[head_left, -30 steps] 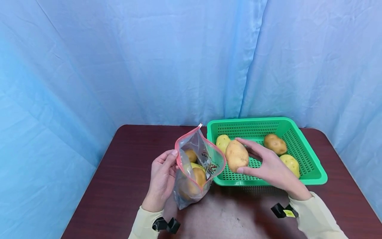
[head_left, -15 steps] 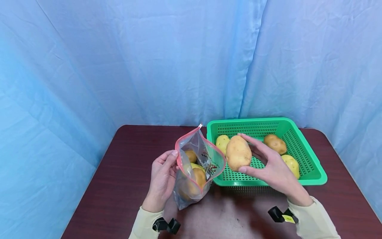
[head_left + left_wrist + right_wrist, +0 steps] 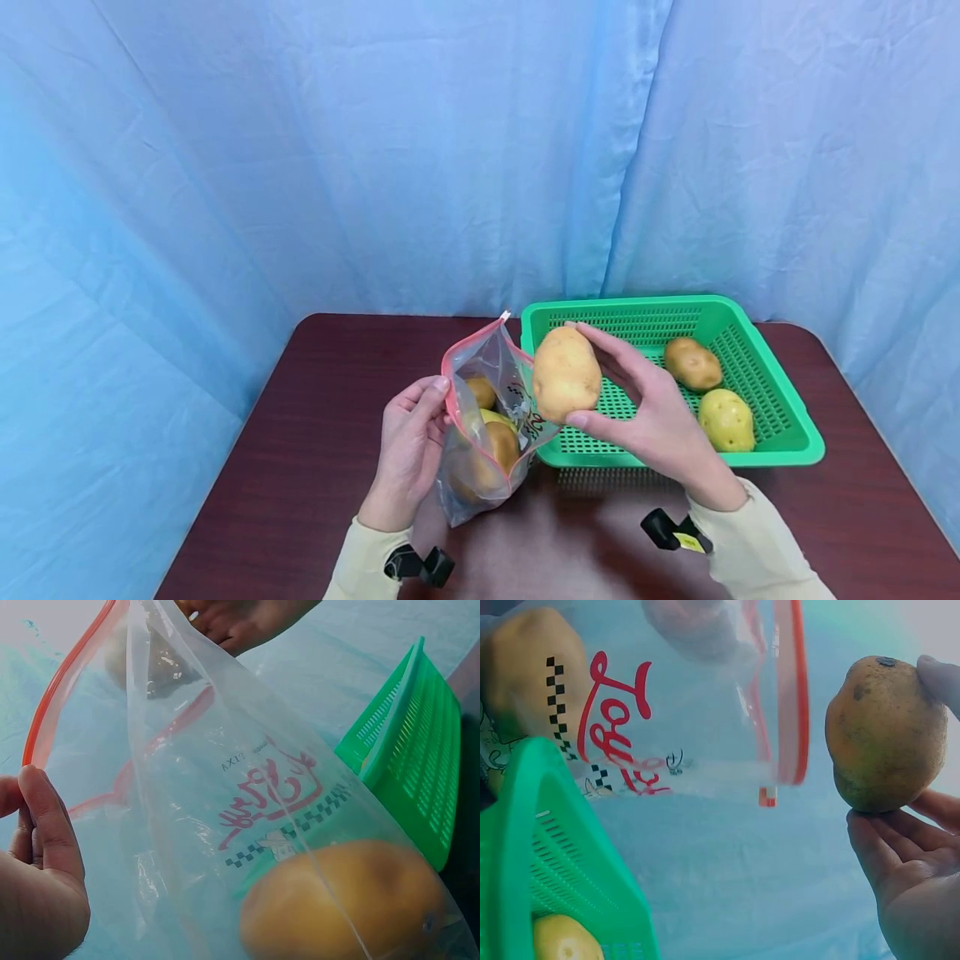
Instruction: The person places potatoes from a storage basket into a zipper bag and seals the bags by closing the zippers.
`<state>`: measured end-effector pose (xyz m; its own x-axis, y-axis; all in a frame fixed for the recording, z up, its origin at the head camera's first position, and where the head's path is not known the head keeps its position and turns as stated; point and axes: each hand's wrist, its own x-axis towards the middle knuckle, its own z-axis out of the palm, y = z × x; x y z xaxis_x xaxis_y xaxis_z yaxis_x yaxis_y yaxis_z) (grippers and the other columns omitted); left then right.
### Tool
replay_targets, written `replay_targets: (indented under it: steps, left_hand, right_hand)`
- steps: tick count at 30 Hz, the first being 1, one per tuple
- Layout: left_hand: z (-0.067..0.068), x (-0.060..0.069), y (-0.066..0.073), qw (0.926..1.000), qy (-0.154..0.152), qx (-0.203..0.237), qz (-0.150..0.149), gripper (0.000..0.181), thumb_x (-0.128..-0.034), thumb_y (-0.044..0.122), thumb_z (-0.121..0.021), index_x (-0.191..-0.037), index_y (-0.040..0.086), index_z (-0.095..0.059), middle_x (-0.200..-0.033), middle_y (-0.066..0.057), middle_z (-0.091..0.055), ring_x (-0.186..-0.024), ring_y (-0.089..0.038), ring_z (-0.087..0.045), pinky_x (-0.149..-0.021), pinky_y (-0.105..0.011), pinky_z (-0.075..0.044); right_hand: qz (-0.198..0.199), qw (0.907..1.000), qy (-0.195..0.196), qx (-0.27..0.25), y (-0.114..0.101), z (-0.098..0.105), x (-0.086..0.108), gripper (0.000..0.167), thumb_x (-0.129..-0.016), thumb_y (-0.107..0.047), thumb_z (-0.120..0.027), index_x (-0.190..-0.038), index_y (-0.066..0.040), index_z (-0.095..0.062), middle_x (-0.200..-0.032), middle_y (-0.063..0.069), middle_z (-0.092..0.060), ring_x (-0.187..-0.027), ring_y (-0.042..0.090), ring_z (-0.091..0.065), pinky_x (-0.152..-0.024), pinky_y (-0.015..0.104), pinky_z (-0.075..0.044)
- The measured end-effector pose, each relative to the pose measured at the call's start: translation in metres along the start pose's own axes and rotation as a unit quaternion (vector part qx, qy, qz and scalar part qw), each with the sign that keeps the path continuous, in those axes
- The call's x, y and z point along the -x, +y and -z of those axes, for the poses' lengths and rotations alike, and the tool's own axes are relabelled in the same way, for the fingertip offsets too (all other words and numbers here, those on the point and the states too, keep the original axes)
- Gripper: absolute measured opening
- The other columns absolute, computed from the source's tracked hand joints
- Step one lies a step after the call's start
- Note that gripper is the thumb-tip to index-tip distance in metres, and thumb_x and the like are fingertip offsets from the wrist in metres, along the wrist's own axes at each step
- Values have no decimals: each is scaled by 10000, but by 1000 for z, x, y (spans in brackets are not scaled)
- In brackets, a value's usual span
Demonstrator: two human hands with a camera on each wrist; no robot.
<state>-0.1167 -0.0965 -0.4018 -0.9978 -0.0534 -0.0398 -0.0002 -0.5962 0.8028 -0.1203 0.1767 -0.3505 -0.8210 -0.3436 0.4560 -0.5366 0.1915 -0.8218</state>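
My left hand [image 3: 410, 446] pinches the red-edged rim of a clear zip bag [image 3: 468, 492], whose mouth gapes open. Several potatoes lie inside it, one of them a brown potato [image 3: 501, 446]. Between thumb and fingers my right hand [image 3: 660, 417] holds a pale brown potato [image 3: 567, 375] upright, just at the right side of the bag's mouth. In the right wrist view that potato [image 3: 887, 735] is beyond the bag's red zip edge [image 3: 793, 690], with a gap between them. The left wrist view shows a potato [image 3: 345, 900] low in the bag.
A green basket [image 3: 783, 400] stands right of the bag on the dark table [image 3: 330, 400]. In it are a brown potato [image 3: 692, 364] and a yellow one [image 3: 726, 421]; its left part is partly hidden by my right hand and the held potato. A blue curtain [image 3: 450, 150] hangs behind.
My right hand has moved left with its potato, from over the basket to the right edge of the bag's mouth. The left hand and the bag have hardly moved.
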Motion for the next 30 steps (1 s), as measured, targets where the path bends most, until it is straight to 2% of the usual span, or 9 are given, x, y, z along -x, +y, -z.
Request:
replay_targets:
  steps: [4, 7, 14, 18, 20, 25, 30]
  left_hand:
    - [1, 0, -1, 10000, -2, -5, -3, 157, -1010, 23, -605, -934, 67, -736, -770, -10, -667, -646, -77, -591, -601, -168, -511]
    - [1, 0, -1, 10000, 18, -38, -14, 139, -1009, 34, -617, -942, 64, -735, -766, -13, -662, -643, -80, -587, -600, -167, -513]
    - [3, -1, -1, 9999, 120, -112, -11, 116, -1004, 41, -631, -945, 56, -730, -762, -16, -657, -644, -82, -583, -602, -171, -512]
    - [4, 0, -1, 9997, 170, -143, 25, 111, -1005, 47, -633, -952, 55, -730, -776, -17, -657, -655, -88, -585, -607, -178, -513]
    - [5, 0, -1, 9997, 172, -155, 29, 110, -1008, 52, -633, -958, 56, -731, -785, -19, -660, -660, -90, -591, -612, -181, -518]
    - [7, 0, 2, 9997, 205, -126, -97, 149, -1021, 48, -607, -955, 63, -739, -802, -22, -679, -678, -92, -614, -622, -183, -529]
    - [10, -1, 5, 9995, 227, -21, -229, 204, -1031, 21, -568, -935, 70, -740, -798, -17, -690, -690, -89, -627, -620, -185, -521]
  right_hand:
    - [293, 9988, -196, 346, 0, -11, -10, 908, -766, -11, -891, -1550, -184, -468, -1517, 20, -531, -1332, 177, -559, -1078, 273, -464]
    - [553, 9941, -381, 852, 1, -19, -16, 919, -764, -131, -921, -1557, -172, -458, -1530, 21, -519, -1347, 186, -542, -1091, 274, -452]
    - [1149, 9676, -1056, 1983, 5, -35, -29, 897, -843, -432, -861, -1553, -87, -435, -1567, 87, -478, -1416, 251, -471, -1089, 451, -469]
    - [1173, 9533, -1420, 2395, 5, -41, -36, 896, -847, -481, -842, -1543, -78, -448, -1565, 69, -478, -1441, 247, -445, -1114, 486, -442]
    - [1138, 9480, -1561, 2530, 6, -43, -39, 886, -846, -478, -843, -1535, -72, -460, -1566, 64, -481, -1472, 250, -409, -1155, 494, -393]
    - [925, 9406, -1805, 2721, 8, -48, -46, 886, -852, -475, -841, -1541, -74, -454, -1568, 49, -485, -1534, 262, -301, -1212, 557, -272]
    - [859, 9336, -1746, 3009, 14, -51, -47, 954, -822, -469, -865, -1564, -68, -420, -1640, 82, -379, -1543, 315, -269, -1206, 583, -266]
